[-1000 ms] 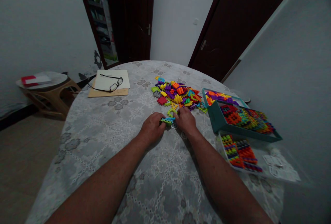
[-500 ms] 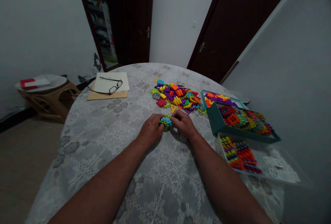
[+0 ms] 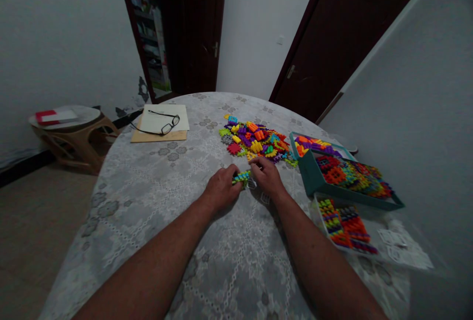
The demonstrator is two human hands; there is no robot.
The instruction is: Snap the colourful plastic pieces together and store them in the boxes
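Observation:
My left hand (image 3: 223, 188) is closed around the left end of a small build of lime-green and blue interlocking plastic blocks (image 3: 242, 177), held just above the table. My right hand (image 3: 266, 177) has its fingers curled together at the build's right end. Whatever lies between those fingertips is hidden. A white openwork piece (image 3: 252, 183) shows just under the build, between the hands; whether it is joined on I cannot tell. Another white grid piece (image 3: 265, 198) lies by my right wrist. Beyond the hands spreads a heap of colourful interlocking blocks (image 3: 254, 139).
At right stand a teal box (image 3: 308, 175) of blocks, its shallow lid (image 3: 347, 151) also holding blocks, and a clear plastic tray (image 3: 316, 211) with blocks and white pieces. Glasses (image 3: 166, 129) rest on paper (image 3: 181, 115) at far left. A patterned cloth (image 3: 148, 202) covers the round table.
The build has turned in my left hand and now shows a narrower side. My right hand's fingers have shifted slightly. The whole view has moved a little.

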